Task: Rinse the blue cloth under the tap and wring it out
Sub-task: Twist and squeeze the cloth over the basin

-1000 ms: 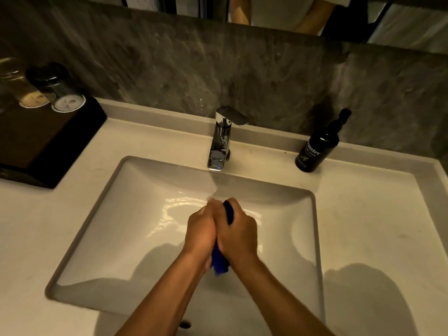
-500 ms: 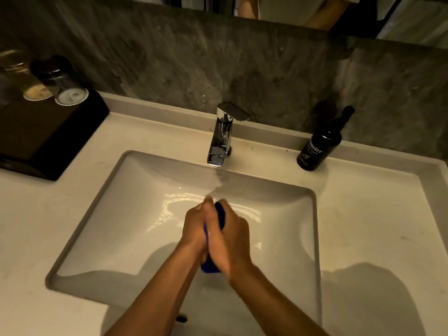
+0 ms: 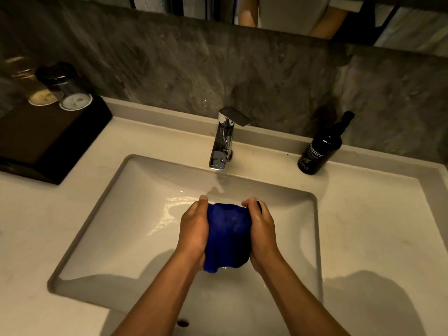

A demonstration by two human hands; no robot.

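Blue cloth hung bunched over sink centre, w/ tap at 12 o'clock, no stream visible. Left hand gripped its 9 o'clock edge, right hand its 3 o'clock edge, fingers curled round fabric. Best approach, imo: gather lengthwise, twist hands opposite ways, low over basin.

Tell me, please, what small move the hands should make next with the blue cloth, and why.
Probably twist it: the left hand and right hand hold the blue cloth spread between them over the sink, short of the tap, where no water visibly runs. Counter-turning the hands should wring it out.
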